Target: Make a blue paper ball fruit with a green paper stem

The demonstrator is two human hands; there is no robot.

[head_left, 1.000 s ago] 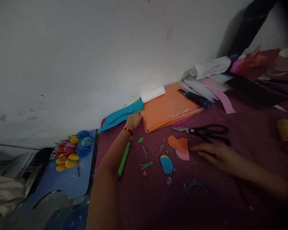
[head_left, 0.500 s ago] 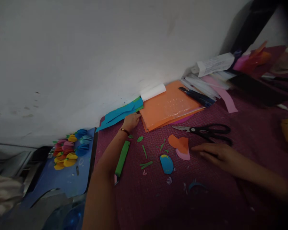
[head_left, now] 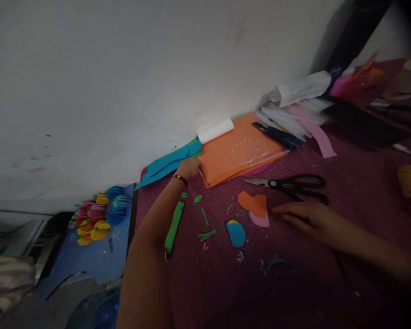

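My left hand (head_left: 189, 168) reaches to the left edge of a stack of orange sheets (head_left: 241, 148) by the wall. Its fingers are bent together at that edge, and what they hold, if anything, is hidden. Blue paper strips (head_left: 171, 161) lie just behind it. My right hand (head_left: 304, 217) rests on the table, fingers stretched out and nothing in them. Its fingertips point at an orange paper cutout (head_left: 254, 204), which overlaps a pink paper piece (head_left: 260, 219). Behind that hand lie black-handled scissors (head_left: 291, 183).
A green box cutter-like strip (head_left: 174, 228), green paper scraps (head_left: 208, 235) and a blue paper piece (head_left: 236, 233) lie on the maroon table. A dark utility knife (head_left: 277, 135) rests on the orange stack. Colourful paper ornaments (head_left: 99, 219) sit on a blue board (head_left: 89, 260) at left.
The view has shifted slightly. My left hand stays at the edge of the orange stack, its fingers a little more tucked in. My right hand has hardly moved.
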